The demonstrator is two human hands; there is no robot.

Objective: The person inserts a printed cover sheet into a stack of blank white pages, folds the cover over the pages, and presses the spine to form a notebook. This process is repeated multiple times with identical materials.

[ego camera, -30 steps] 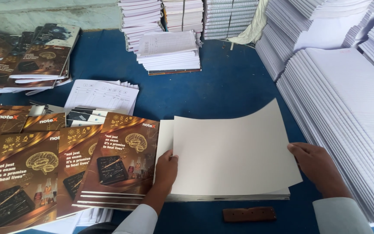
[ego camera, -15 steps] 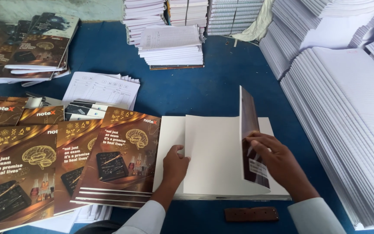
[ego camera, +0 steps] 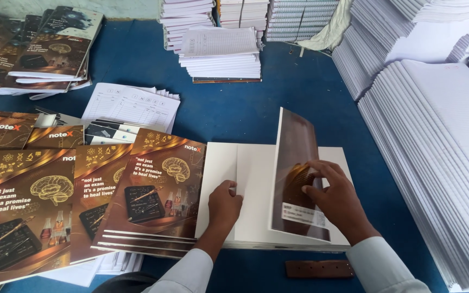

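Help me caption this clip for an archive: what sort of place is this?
Probably a notebook bindery or print workshop. Tall stacks of white ruled paper blocks line the blue table, finished brown glossy notebooks are fanned out, and the hands fold a brown printed cover over white pages.

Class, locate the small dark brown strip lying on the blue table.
In the head view the dark brown strip lies on the blue table at the bottom, right of centre, just in front of the white sheet stack, between the person's sleeves.
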